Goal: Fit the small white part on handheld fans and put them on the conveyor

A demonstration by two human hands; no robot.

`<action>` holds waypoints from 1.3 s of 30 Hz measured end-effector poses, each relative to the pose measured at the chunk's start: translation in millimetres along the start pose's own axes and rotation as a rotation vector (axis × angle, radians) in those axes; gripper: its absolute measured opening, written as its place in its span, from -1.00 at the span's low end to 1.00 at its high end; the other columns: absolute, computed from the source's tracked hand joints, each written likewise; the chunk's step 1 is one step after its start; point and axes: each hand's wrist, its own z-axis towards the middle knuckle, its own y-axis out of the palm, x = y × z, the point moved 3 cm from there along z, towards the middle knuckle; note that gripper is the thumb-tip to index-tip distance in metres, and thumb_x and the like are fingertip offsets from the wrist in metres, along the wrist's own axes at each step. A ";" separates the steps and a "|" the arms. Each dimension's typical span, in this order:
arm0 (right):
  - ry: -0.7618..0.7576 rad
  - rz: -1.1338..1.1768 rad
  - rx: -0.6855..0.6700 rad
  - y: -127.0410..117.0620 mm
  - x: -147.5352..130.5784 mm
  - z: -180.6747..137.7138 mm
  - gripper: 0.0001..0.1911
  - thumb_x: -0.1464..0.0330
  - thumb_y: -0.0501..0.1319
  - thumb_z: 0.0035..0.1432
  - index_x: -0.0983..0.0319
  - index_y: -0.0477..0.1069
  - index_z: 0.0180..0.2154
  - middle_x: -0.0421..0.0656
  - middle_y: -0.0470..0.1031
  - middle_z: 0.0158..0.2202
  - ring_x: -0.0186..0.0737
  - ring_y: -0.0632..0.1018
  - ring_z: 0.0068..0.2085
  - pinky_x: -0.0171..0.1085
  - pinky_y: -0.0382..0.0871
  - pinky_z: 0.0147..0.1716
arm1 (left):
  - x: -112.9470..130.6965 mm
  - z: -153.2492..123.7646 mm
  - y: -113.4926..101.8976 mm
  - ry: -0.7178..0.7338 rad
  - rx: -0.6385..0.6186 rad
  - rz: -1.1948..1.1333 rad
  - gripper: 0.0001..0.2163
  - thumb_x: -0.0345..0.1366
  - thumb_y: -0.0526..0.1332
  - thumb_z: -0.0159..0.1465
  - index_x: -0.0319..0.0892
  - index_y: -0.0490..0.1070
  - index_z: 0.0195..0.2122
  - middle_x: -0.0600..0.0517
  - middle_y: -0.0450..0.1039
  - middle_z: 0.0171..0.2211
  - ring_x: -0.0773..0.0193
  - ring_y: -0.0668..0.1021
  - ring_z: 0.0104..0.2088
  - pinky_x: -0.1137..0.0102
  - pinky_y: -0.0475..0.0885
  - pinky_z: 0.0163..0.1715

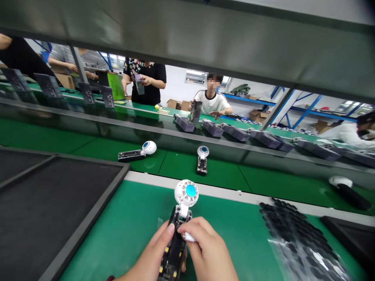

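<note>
A small handheld fan (pixel 182 210) with a white round head, a blue centre and a black open body with a circuit board is held over the green bench. My left hand (pixel 152 255) grips the body from the left, thumb on its top. My right hand (pixel 206 251) touches the body's upper right side, with a small white part pinched at its fingertips. The fan head points away from me.
Two more fans (pixel 137 153) (pixel 202 159) lie on the green conveyor (pixel 88 144) beyond; a third (pixel 347 190) at right. A black tray (pixel 43 207) fills the left. A sheet of black round pads (pixel 295 234) lies at right. Other people work across the line.
</note>
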 end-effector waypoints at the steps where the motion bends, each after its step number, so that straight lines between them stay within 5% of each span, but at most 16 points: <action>1: -0.005 -0.025 -0.010 0.2 -0.8 -0.2 -0.68 0.52 -0.08 0.02 0.14 0.38 -0.35 -0.20 0.34 -0.35 -0.39 0.44 -0.55 -0.41 0.30 -0.52 | 0.4 -0.3 0.2 0.003 0.004 0.002 -0.64 -0.02 0.14 0.10 -0.19 0.28 -0.23 0.08 0.38 -0.65 0.32 0.40 -0.64 0.47 0.25 -0.61; 9: -0.050 -0.193 0.039 2.0 -1.4 -2.8 -0.61 0.56 -0.08 -0.03 0.09 0.37 -0.28 -0.20 0.38 -0.31 -0.25 0.46 -0.41 -0.32 0.33 -0.44 | 5.9 -1.9 5.4 0.017 0.035 0.006 -0.58 -0.02 0.18 0.06 -0.20 0.28 -0.15 0.10 0.38 -0.69 0.33 0.40 -0.66 0.48 0.26 -0.61; 15: 0.016 -0.111 0.085 -3.3 -0.7 0.8 -0.87 0.47 0.08 0.04 0.12 0.34 -0.41 -0.28 0.41 -0.43 -0.31 0.46 -0.42 -0.41 0.25 -0.46 | 2.5 -2.9 3.8 -0.018 0.036 0.015 -0.63 -0.03 0.14 0.10 -0.21 0.28 -0.21 0.06 0.39 -0.64 0.32 0.41 -0.64 0.48 0.23 -0.62; 22: -0.018 -0.149 0.092 0.5 -0.9 -1.0 -0.78 0.53 0.02 0.04 0.14 0.35 -0.42 -0.24 0.37 -0.36 -0.30 0.43 -0.42 -0.38 0.29 -0.44 | 1.5 -0.6 0.8 0.016 0.014 0.046 -0.65 -0.04 0.13 0.11 -0.19 0.25 -0.20 0.10 0.37 -0.65 0.30 0.41 -0.62 0.45 0.26 -0.59; 25: 0.070 -0.051 0.137 5.5 3.4 -1.4 -0.82 0.48 0.02 0.06 0.16 0.35 -0.44 -0.19 0.29 -0.26 -0.37 0.42 -0.49 -0.41 0.32 -0.53 | 0.7 1.3 -1.8 -0.001 -0.011 0.054 -0.62 -0.03 0.11 0.13 -0.19 0.23 -0.14 0.08 0.40 -0.60 0.28 0.43 -0.59 0.42 0.29 -0.56; 28: 0.148 0.115 0.208 9.7 10.4 -0.2 -0.83 0.44 0.08 0.02 0.13 0.34 -0.30 -0.17 0.26 -0.22 -0.29 0.46 -0.34 -0.38 0.37 -0.40 | -0.2 2.1 -4.3 -0.014 -0.031 0.057 -0.55 -0.02 0.10 0.13 -0.17 0.16 -0.04 0.04 0.43 -0.51 0.28 0.45 -0.56 0.41 0.30 -0.54; 34: 0.259 0.505 0.165 1.2 19.1 -4.4 -0.75 0.32 0.09 0.04 0.17 0.22 -0.17 -0.25 0.25 -0.43 -0.28 0.45 -0.43 -0.38 0.39 -0.49 | 5.4 -3.3 3.1 -0.018 -0.045 0.017 -0.63 -0.06 0.13 0.13 -0.22 0.28 -0.15 -0.01 0.44 -0.48 0.27 0.47 -0.47 0.42 0.32 -0.46; 39: 0.119 0.218 0.093 -24.8 17.4 -9.0 -0.76 0.26 0.02 0.13 0.13 0.39 -0.21 -0.20 0.40 -0.33 -0.27 0.46 -0.27 -0.40 0.35 -0.31 | 21.1 -7.8 11.4 -0.028 -0.035 -0.025 -0.71 -0.10 0.07 0.18 -0.21 0.28 -0.20 -0.05 0.44 -0.39 0.22 0.48 -0.45 0.39 0.35 -0.48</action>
